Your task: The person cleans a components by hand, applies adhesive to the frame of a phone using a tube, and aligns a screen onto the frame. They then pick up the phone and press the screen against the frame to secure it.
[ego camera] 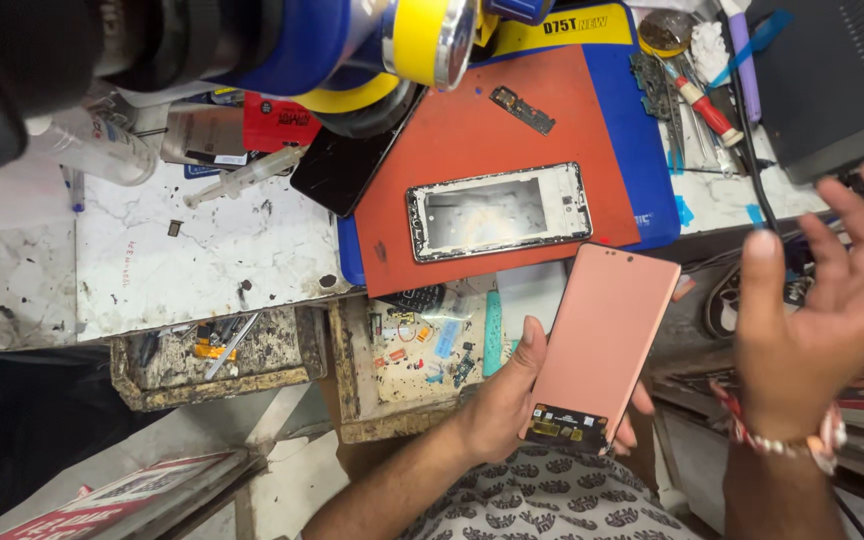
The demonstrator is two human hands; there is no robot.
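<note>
Left hand (512,400) grips a copper-backed rectangular display panel (602,340); right hand (832,300) hovers open, empty. Judged: pre-fitting check, then alignment over the emptied phone frame (500,212).

Orange mat (472,130) lies open around the phone frame (500,212).

Left hand (512,400) lower centre of frame, forearm rising from bottom edge, thumb up along one side, fingers curled round other side in grip. Right hand (832,310) at right edge, raised, palm open, fingers spread and slightly curled, holding nothing. Beaded band on right wrist; forearm runs down to bottom right.
</note>
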